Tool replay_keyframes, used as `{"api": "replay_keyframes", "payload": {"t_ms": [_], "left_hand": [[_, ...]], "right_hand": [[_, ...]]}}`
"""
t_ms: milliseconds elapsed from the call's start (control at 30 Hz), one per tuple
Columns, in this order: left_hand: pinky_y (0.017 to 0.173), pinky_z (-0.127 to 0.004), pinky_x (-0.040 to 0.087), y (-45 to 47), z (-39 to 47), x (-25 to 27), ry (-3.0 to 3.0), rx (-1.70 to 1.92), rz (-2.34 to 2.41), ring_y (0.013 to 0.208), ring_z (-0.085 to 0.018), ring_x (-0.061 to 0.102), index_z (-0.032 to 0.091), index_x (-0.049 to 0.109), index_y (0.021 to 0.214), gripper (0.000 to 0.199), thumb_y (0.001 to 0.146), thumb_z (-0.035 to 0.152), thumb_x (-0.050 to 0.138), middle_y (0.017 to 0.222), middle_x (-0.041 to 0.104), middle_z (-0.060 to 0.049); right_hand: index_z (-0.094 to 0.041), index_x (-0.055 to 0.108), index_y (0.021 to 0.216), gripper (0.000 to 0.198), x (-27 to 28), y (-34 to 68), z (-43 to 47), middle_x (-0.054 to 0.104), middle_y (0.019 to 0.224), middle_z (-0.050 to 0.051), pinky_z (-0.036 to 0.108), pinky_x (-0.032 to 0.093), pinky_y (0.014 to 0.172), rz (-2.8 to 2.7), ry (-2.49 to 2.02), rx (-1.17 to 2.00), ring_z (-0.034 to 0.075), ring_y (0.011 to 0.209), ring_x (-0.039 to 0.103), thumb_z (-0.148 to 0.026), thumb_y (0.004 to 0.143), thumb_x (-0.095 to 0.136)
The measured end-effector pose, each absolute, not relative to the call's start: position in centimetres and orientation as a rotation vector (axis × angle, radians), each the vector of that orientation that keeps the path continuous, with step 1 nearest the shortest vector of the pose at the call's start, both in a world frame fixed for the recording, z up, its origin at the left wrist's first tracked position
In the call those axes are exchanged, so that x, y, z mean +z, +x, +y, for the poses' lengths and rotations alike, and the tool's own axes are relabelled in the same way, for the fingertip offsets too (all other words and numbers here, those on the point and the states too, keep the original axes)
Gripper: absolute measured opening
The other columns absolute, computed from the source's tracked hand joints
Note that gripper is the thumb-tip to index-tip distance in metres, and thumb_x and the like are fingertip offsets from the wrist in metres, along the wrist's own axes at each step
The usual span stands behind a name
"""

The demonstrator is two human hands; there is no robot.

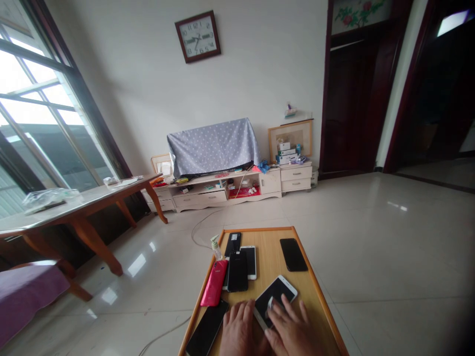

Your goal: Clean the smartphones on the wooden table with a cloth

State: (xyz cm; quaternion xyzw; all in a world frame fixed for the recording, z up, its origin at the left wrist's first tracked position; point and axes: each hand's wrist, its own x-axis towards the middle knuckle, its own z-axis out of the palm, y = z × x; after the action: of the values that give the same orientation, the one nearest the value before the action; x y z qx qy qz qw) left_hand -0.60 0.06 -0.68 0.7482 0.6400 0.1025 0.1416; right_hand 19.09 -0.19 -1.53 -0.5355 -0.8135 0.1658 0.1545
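A white-framed smartphone [262,302] with a dark screen lies slanted near the front of a small wooden table [269,257]. My left hand [237,329] is at the phone's lower left edge, its fingers bent and close together; the thumb is mostly hidden. Over the screen, my right hand [291,326] presses a small white wipe [270,302] under its fingertips, the other fingers spread. Left of the hands are a black phone [207,329], a red phone [214,283] and another black phone [237,272] lying partly on a white phone [251,262].
A dark phone [293,254] lies at the table's right side, another [233,244] at the far left. A pump bottle [215,248] stands by the left rim. Beyond are a low cabinet [270,183], a larger table [92,200] and a cable [193,232] on the floor.
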Motion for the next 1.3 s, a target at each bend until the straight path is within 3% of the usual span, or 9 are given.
{"api": "replay_keyframes", "payload": {"t_ms": [100, 233, 433, 700, 833, 1000, 1200, 1300], "left_hand": [[0.112, -0.034, 0.028, -0.9, 0.4, -1.2, 2.152, 0.229, 1.862, 0.136, -0.025, 0.042, 0.028, 0.047, 0.145, 0.075, 0.072, 0.039, 0.058, 0.147, 0.054, -0.003], [0.113, -0.036, 0.026, -0.8, 0.2, -1.4, 2.175, 0.324, 1.865, 0.136, -0.026, 0.041, 0.027, 0.048, 0.144, 0.073, 0.075, 0.047, 0.059, 0.146, 0.054, -0.004], [0.114, -0.038, 0.024, -0.4, -0.2, -1.3, 2.155, 0.406, 1.877, 0.136, -0.027, 0.041, 0.027, 0.050, 0.142, 0.072, 0.076, 0.053, 0.059, 0.144, 0.055, -0.005], [0.111, -0.035, 0.029, -1.1, 0.5, -1.5, 2.147, 0.242, 1.837, 0.137, -0.025, 0.041, 0.028, 0.046, 0.146, 0.073, 0.075, 0.043, 0.056, 0.147, 0.053, -0.003], [0.113, -0.038, 0.027, -0.6, 0.0, -1.2, 2.161, 0.321, 1.879, 0.137, -0.027, 0.041, 0.026, 0.049, 0.144, 0.071, 0.078, 0.050, 0.056, 0.147, 0.054, -0.006], [0.114, -0.040, 0.026, -0.4, -0.4, -0.8, 2.144, 0.396, 1.874, 0.136, -0.028, 0.042, 0.026, 0.051, 0.142, 0.072, 0.076, 0.053, 0.059, 0.144, 0.057, -0.006], [0.111, -0.035, 0.029, -1.3, 0.3, -1.1, 2.149, 0.292, 1.806, 0.136, -0.025, 0.043, 0.029, 0.047, 0.145, 0.069, 0.079, 0.044, 0.054, 0.147, 0.054, -0.003], [0.111, -0.034, 0.029, -1.2, 0.3, -1.1, 2.154, 0.278, 1.830, 0.136, -0.024, 0.043, 0.030, 0.047, 0.145, 0.069, 0.078, 0.043, 0.054, 0.147, 0.054, -0.002]], "right_hand": [[-0.038, 0.055, 0.141, 0.051, -1.4, 17.7, -0.9, 0.049, 0.150, 0.003, 0.070, 0.023, 0.115, -2.441, -1.344, 0.615, 0.041, 0.143, 0.035, -0.061, 0.097, 0.043], [-0.040, 0.058, 0.138, 0.049, -0.8, 19.7, 0.2, 0.053, 0.147, 0.000, 0.075, 0.014, 0.114, -2.294, -1.556, 0.403, 0.040, 0.145, 0.031, -0.061, 0.100, 0.035], [-0.027, 0.060, 0.138, 0.059, -1.2, 21.9, 2.1, 0.050, 0.150, 0.008, 0.074, 0.009, 0.115, -2.110, -1.861, 0.200, 0.040, 0.148, 0.026, -0.061, 0.100, 0.032], [-0.035, 0.054, 0.143, 0.052, -1.5, 17.0, -0.8, 0.046, 0.152, 0.005, 0.071, 0.013, 0.117, -2.404, -1.402, 0.598, 0.039, 0.146, 0.030, -0.059, 0.100, 0.038], [-0.037, 0.056, 0.140, 0.052, -0.8, 19.1, 0.7, 0.051, 0.149, 0.002, 0.075, 0.007, 0.115, -2.294, -1.580, 0.387, 0.039, 0.147, 0.028, -0.061, 0.101, 0.031], [-0.030, 0.060, 0.138, 0.058, -1.1, 20.3, 2.3, 0.047, 0.152, 0.007, 0.073, 0.011, 0.115, -2.142, -1.797, 0.176, 0.040, 0.147, 0.027, -0.064, 0.100, 0.031], [-0.037, 0.049, 0.146, 0.056, -1.0, 16.0, -0.1, 0.045, 0.152, 0.005, 0.074, 0.015, 0.115, -2.409, -1.448, 0.540, 0.039, 0.146, 0.031, -0.063, 0.099, 0.036], [-0.041, 0.049, 0.145, 0.051, -0.4, 16.1, -0.1, 0.049, 0.150, 0.002, 0.075, 0.012, 0.115, -2.402, -1.397, 0.532, 0.038, 0.146, 0.030, -0.061, 0.100, 0.034]]}}
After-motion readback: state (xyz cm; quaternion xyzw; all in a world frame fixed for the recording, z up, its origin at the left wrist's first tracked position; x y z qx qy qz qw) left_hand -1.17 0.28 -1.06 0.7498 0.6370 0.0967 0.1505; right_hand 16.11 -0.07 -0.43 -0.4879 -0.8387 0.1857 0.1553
